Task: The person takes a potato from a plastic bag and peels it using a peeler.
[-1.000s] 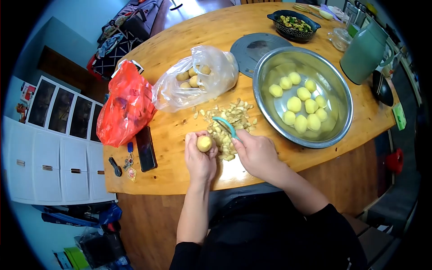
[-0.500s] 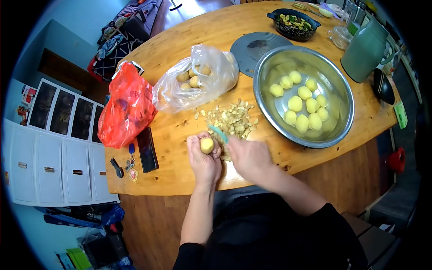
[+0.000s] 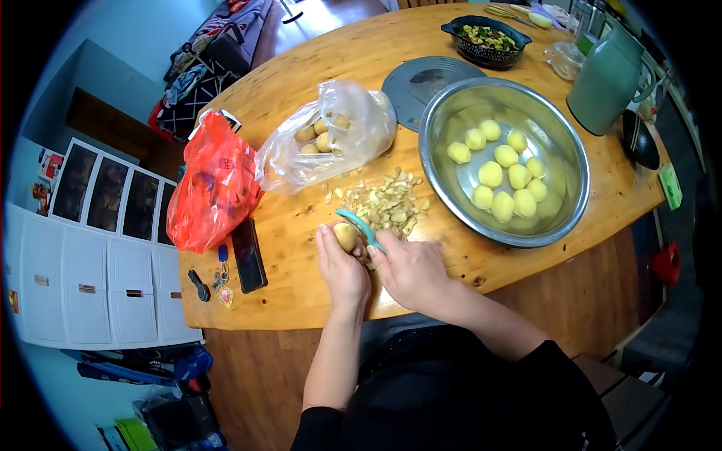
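Observation:
My left hand (image 3: 343, 269) is wrapped round a potato (image 3: 345, 236) near the table's front edge. My right hand (image 3: 412, 273) grips a turquoise peeler (image 3: 359, 225), whose head is at the potato's upper side. Just beyond both hands lies a heap of peelings (image 3: 387, 201) on the wood. To the right, a large steel bowl (image 3: 430, 169) holds several peeled potatoes (image 3: 519, 177). Unpeeled potatoes (image 3: 322, 142) show through a clear plastic bag (image 3: 368, 124) behind the peelings.
On the wooden table (image 3: 301, 295) are a red bag (image 3: 214, 188), a phone (image 3: 249, 256), keys (image 3: 222, 276), a grey round mat (image 3: 410, 81), a dark dish of food (image 3: 487, 43) and a green jug (image 3: 608, 83). White cabinets (image 3: 98, 270) stand at the left.
The peeler has moved back from the blurred stroke to the potato's upper side. My left hand has tilted the potato slightly. The whole view has shifted a little.

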Tool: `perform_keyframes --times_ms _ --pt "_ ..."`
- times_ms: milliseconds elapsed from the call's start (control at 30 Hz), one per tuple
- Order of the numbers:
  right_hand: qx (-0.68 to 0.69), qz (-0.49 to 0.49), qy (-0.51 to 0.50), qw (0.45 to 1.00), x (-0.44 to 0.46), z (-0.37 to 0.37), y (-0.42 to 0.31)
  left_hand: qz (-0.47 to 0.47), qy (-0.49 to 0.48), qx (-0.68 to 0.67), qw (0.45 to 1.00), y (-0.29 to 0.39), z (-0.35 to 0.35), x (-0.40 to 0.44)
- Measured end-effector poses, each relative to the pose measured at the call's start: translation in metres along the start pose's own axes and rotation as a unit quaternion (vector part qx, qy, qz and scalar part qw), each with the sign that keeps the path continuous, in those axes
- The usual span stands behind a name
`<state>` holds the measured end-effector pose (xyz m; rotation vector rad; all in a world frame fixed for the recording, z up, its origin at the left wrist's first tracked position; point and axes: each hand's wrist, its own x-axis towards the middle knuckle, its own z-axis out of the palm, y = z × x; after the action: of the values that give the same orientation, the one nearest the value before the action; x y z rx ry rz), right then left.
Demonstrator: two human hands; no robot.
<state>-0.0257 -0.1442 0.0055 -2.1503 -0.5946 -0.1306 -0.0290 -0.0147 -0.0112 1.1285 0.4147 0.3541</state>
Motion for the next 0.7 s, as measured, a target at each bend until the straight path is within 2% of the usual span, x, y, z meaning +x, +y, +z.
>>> perform_keyframes --times_ms 100,200,300,400,533,600,667,700 --pt "-0.002 -0.025 0.012 1.0 0.002 0.002 -0.003 0.069 0.002 0.062 0.996 -0.008 -0.004 0.001" --pt "-0.003 -0.018 -0.005 1.0 0.001 0.005 -0.007 0.194 0.04 0.224 0.954 -0.022 -0.014 0.008" --pt "-0.009 -0.017 -0.025 1.0 0.002 0.003 -0.006 0.248 0.04 0.251 0.935 -0.026 -0.017 0.009" --pt "-0.051 0.057 -0.044 0.996 0.015 0.006 0.017 0.136 -0.022 0.018 0.99 -0.016 -0.01 0.001" --pt "0.061 0.088 -0.046 0.993 0.012 -0.005 0.019 0.085 -0.042 -0.039 0.995 -0.003 -0.005 0.007" --pt "0.065 0.084 -0.046 0.993 0.011 -0.002 0.019 0.072 -0.048 -0.095 0.992 -0.004 -0.003 0.009" --pt "0.058 0.064 -0.035 0.996 0.009 -0.001 0.014 0.062 -0.071 -0.104 0.99 -0.006 -0.005 0.01" --pt "0.049 0.047 -0.027 0.997 0.008 -0.003 0.008 0.07 -0.053 -0.063 0.994 -0.007 -0.005 0.01"
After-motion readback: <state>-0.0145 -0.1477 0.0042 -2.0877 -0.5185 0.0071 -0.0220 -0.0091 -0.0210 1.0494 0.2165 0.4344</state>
